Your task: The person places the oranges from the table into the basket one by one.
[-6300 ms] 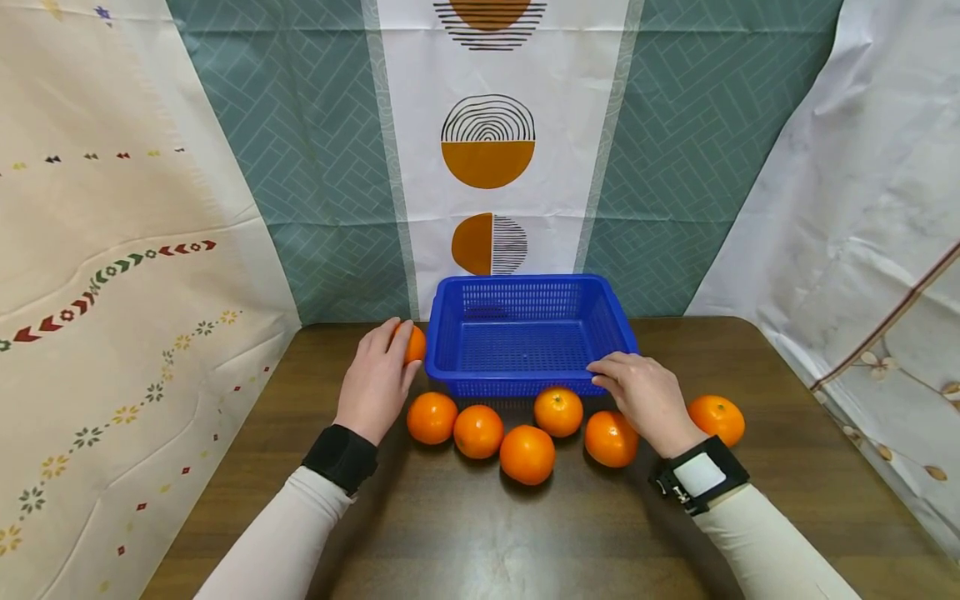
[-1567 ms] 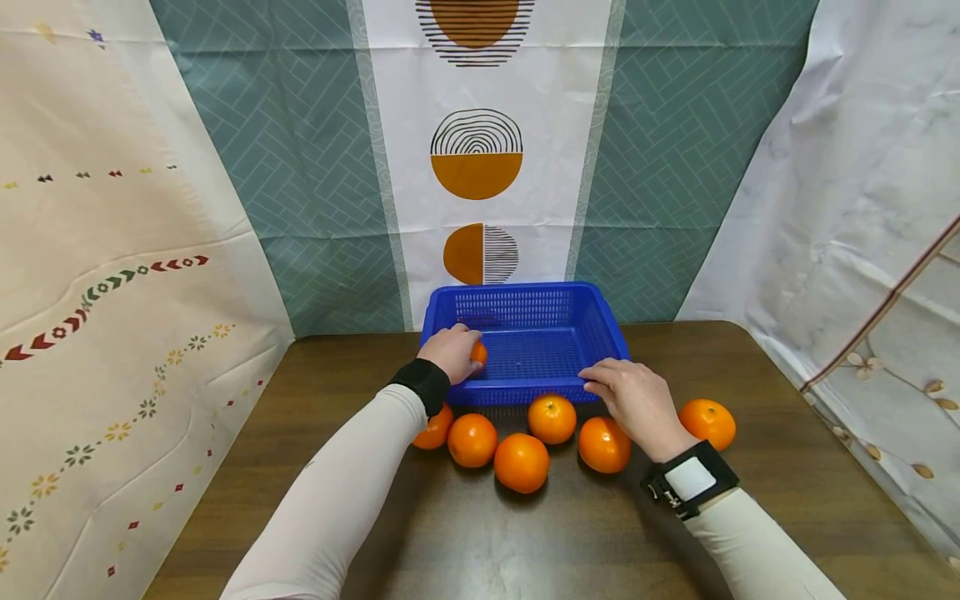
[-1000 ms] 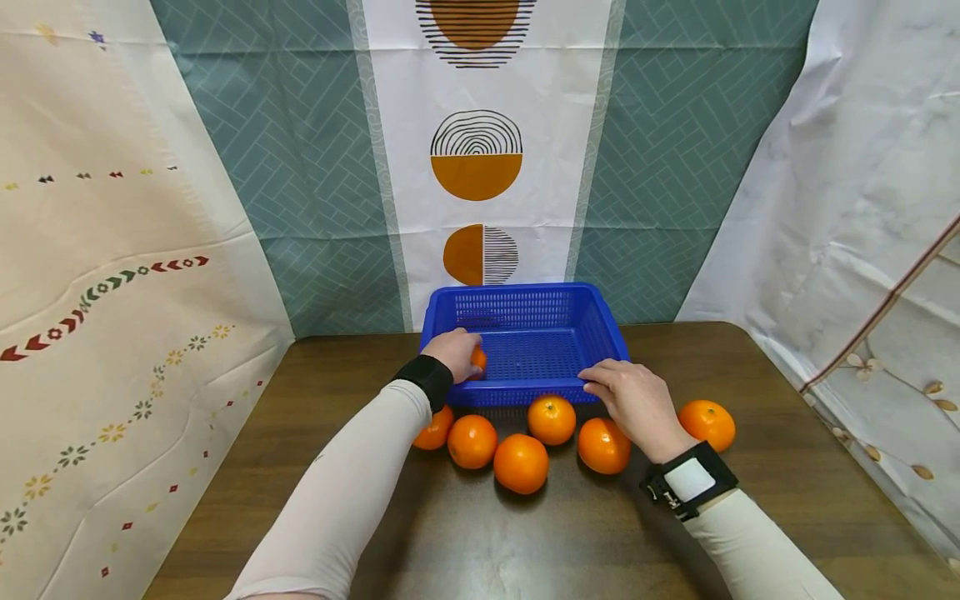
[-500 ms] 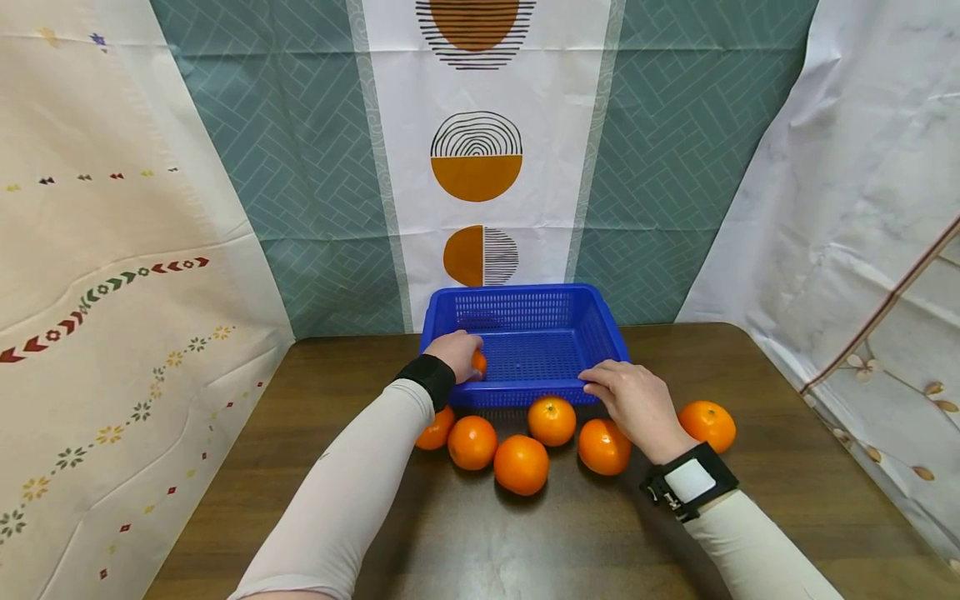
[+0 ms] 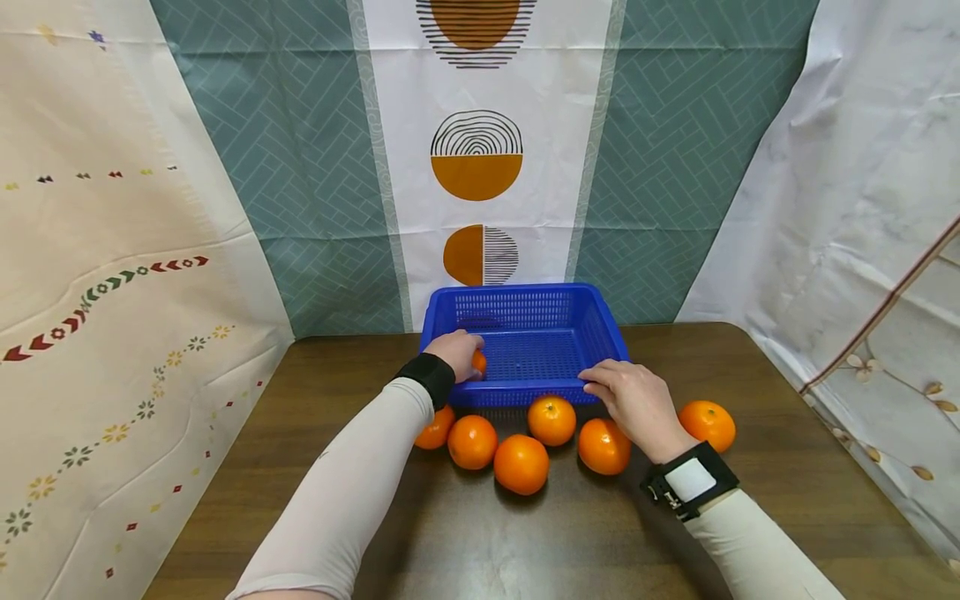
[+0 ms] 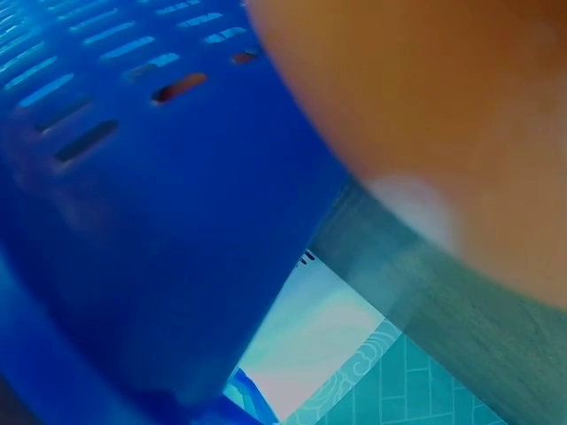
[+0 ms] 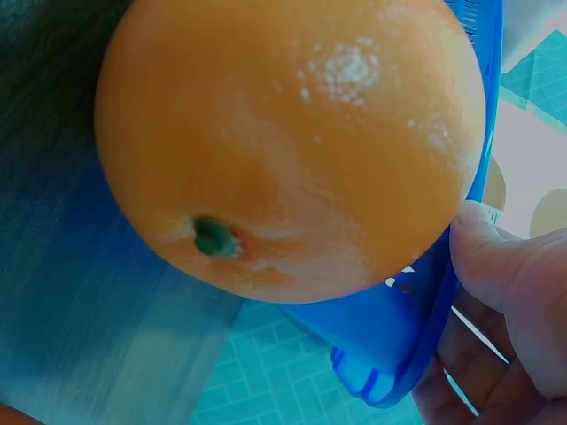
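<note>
A blue plastic basket (image 5: 517,387) with slotted walls stands at the table's back edge. Inside its front left corner, my left hand (image 5: 454,352) grips an orange (image 5: 479,362), which is mostly hidden by the fingers. At the front right corner, my right hand (image 5: 633,404) pinches the basket's rim. The right wrist view shows the thumb (image 7: 487,252) against that rim, fingers beyond it. An orange with a green stem end (image 7: 292,150) fills much of that view. In the left wrist view, a blurred orange surface (image 6: 443,106) lies beside the basket wall (image 6: 177,221); the left fingers are not visible.
In front of the basket several oranges (image 5: 521,464) sit in a loose row, one (image 5: 433,429) partly under my left wrist. Another orange (image 5: 707,425) lies right of my right hand. Patterned cloth (image 5: 487,167) hangs behind the brown wooden table (image 5: 465,542).
Six seconds ago my left hand held the orange on the table left of the basket; by 1.6 seconds ago both were inside it. Since then little has moved. The right hand has stayed at the rim.
</note>
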The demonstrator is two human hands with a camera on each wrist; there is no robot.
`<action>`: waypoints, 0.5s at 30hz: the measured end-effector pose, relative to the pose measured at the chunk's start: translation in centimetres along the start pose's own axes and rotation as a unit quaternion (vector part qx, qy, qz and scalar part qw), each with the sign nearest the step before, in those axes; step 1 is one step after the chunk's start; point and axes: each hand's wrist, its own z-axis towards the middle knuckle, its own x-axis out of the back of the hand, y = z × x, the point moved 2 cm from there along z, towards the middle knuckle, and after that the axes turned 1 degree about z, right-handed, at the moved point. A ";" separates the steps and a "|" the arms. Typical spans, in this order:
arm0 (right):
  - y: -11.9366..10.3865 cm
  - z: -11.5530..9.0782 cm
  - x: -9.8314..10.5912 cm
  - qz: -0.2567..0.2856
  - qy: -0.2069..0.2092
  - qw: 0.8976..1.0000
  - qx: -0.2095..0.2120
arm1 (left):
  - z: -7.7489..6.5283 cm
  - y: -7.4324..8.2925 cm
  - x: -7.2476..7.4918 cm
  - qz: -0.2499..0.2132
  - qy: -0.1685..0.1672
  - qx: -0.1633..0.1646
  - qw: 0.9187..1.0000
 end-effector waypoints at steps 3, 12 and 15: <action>0.0 0.0 0.0 0.001 0.001 1.000 0.000 | 0.0 0.0 0.1 0.000 -0.005 0.002 1.000; -0.1 0.1 0.0 0.001 0.001 1.000 0.001 | -0.5 0.0 0.5 -0.009 -0.014 0.004 1.000; -0.2 0.0 0.1 0.002 0.001 1.000 0.001 | -0.9 0.1 0.7 -0.009 -0.002 -0.006 1.000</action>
